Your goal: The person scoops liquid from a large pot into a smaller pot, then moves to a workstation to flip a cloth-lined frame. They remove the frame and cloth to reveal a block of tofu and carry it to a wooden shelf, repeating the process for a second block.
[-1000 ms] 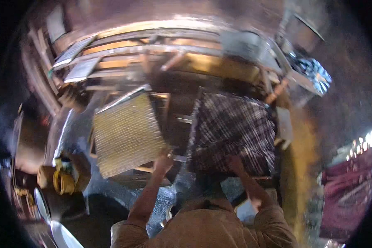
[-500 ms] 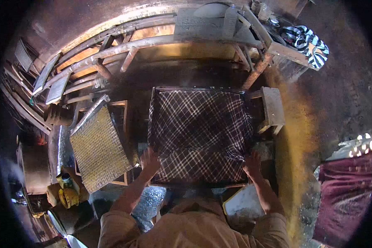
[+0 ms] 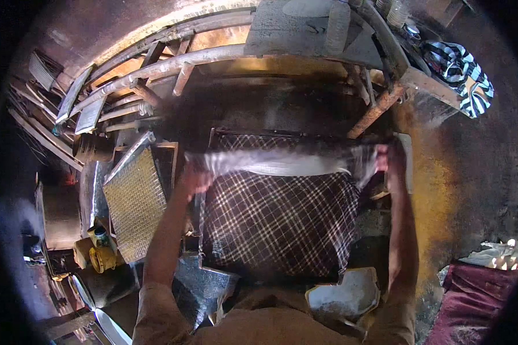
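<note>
A dark plaid cloth (image 3: 282,224) with pale crossing lines lies over a shallow rectangular frame (image 3: 212,269) in front of me. My left hand (image 3: 198,179) is closed at the cloth's left side, and my right hand (image 3: 390,160) is closed at its right side, a little farther away. Between them stretches a blurred, pale band (image 3: 282,164), raised above the plaid. Whether the band is part of this cloth or a separate white layer cannot be made out. Plaid shows both nearer and farther than the band.
Left of the frame leans a woven panel (image 3: 133,201), with a yellow object (image 3: 102,259) below it. A pole rack (image 3: 201,56) spans the far side. A striped cloth (image 3: 460,72) lies at far right, a maroon cloth (image 3: 477,305) at lower right. A pale board (image 3: 345,293) sits near my body.
Both hands have moved away from my body, from the near corners toward the far side. The pale band now stretches between them. The view has shifted slightly.
</note>
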